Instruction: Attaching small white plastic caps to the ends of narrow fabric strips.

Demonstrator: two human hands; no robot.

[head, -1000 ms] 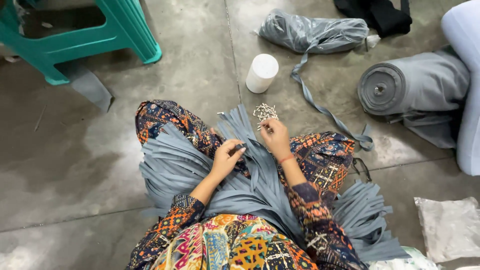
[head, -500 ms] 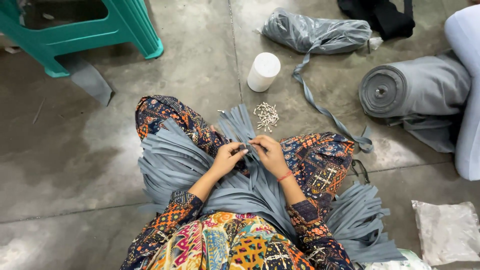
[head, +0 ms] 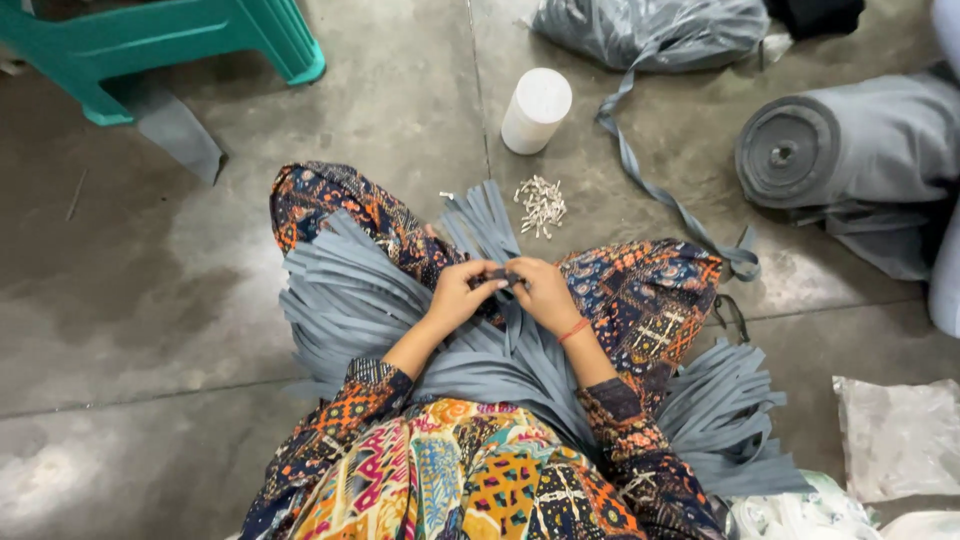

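Note:
I sit cross-legged on a concrete floor in bright patterned clothes. Many grey fabric strips fan out across my lap and both knees. My left hand and my right hand meet at the middle of my lap, both pinching the end of one grey strip between their fingertips. An orange band circles my right wrist. A small heap of pale metal pins or clips lies on the floor just beyond my hands.
A white cylinder stands past the pins. A roll of grey cloth lies at the right, a grey plastic bag with a trailing strip at the top. A teal plastic stool stands top left, clear bags bottom right.
My right hand has come back from the pin heap to my lap. Both hands have closed together on the strip end.

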